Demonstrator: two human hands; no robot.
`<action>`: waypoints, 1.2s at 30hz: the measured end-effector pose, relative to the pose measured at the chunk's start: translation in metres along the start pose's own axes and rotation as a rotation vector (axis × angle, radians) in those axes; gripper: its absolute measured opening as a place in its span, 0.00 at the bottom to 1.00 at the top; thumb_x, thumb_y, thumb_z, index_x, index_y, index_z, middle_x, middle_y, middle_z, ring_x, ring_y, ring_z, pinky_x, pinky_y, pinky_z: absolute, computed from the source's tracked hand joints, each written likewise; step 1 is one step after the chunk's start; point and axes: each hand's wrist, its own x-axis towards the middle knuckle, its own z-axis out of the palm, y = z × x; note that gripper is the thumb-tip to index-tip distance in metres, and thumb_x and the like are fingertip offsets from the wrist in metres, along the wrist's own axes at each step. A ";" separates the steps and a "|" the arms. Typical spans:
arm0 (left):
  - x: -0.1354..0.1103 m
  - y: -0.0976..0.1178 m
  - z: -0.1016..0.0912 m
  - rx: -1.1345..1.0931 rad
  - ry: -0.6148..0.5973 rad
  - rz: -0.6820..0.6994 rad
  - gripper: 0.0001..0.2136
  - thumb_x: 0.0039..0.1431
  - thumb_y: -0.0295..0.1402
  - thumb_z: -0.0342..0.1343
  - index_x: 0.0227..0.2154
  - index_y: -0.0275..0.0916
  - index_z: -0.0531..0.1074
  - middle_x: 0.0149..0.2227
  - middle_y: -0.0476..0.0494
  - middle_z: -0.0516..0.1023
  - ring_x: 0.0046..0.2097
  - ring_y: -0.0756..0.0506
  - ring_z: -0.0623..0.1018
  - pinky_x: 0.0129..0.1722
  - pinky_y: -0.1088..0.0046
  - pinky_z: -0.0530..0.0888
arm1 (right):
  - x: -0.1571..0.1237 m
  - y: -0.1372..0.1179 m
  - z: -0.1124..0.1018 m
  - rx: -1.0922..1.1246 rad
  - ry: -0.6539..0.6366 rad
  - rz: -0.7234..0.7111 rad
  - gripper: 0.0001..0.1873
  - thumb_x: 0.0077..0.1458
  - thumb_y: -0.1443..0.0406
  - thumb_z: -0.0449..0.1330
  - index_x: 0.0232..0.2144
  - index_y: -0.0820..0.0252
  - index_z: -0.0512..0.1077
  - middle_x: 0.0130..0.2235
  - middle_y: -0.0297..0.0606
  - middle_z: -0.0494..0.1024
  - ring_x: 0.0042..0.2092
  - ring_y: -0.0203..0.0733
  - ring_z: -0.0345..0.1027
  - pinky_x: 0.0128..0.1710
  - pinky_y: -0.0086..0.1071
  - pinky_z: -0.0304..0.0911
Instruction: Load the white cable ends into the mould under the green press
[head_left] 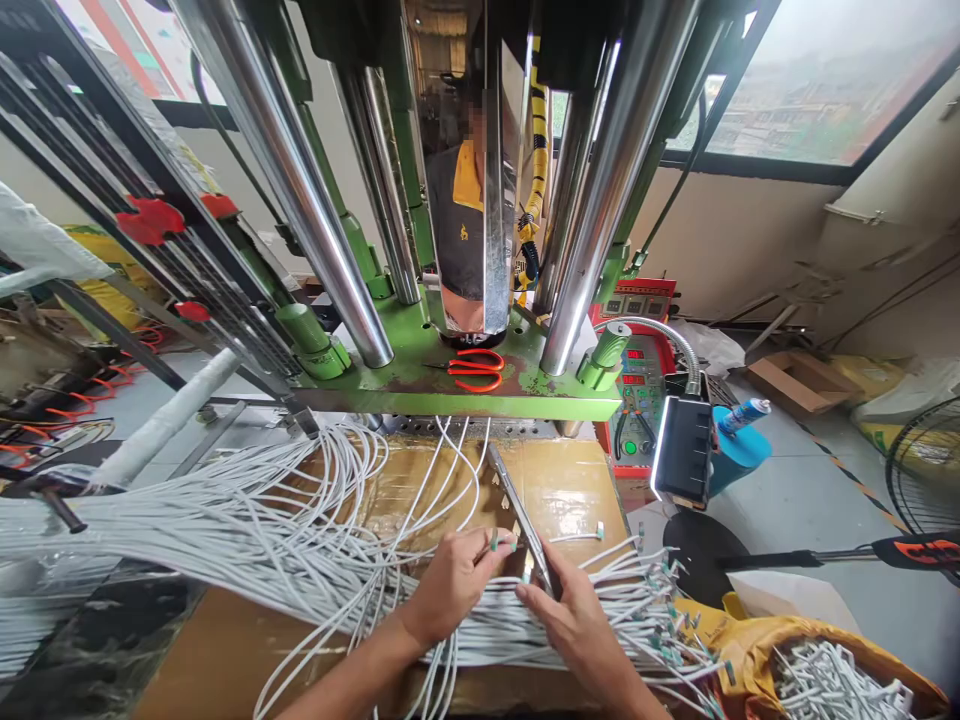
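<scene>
My left hand [456,585] pinches the end of a white cable with a small teal connector tip [493,543]. My right hand [574,625] grips the near end of a long thin metal bar [517,510] that points away toward the machine. Both hands rest over a bundle of white cables [300,540] spread across a cardboard-covered bench [570,485]. Several cable ends with teal tips [660,600] fan out to the right of my right hand.
A green vertical press [450,385] with chrome columns stands right behind the bench, red scissors [476,370] on its base. A red control box [637,385], a black lamp [684,450] and a blue spray can [742,415] sit at right. A yellow bag of white parts [817,675] is at lower right.
</scene>
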 end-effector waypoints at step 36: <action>0.025 -0.010 -0.001 0.323 -0.016 0.434 0.18 0.51 0.14 0.44 0.39 0.37 0.73 0.38 0.44 0.79 0.39 0.46 0.77 0.41 0.71 0.73 | -0.008 0.000 -0.020 0.021 -0.006 0.119 0.30 0.50 0.60 0.60 0.56 0.62 0.65 0.34 0.34 0.71 0.34 0.39 0.59 0.38 0.30 0.59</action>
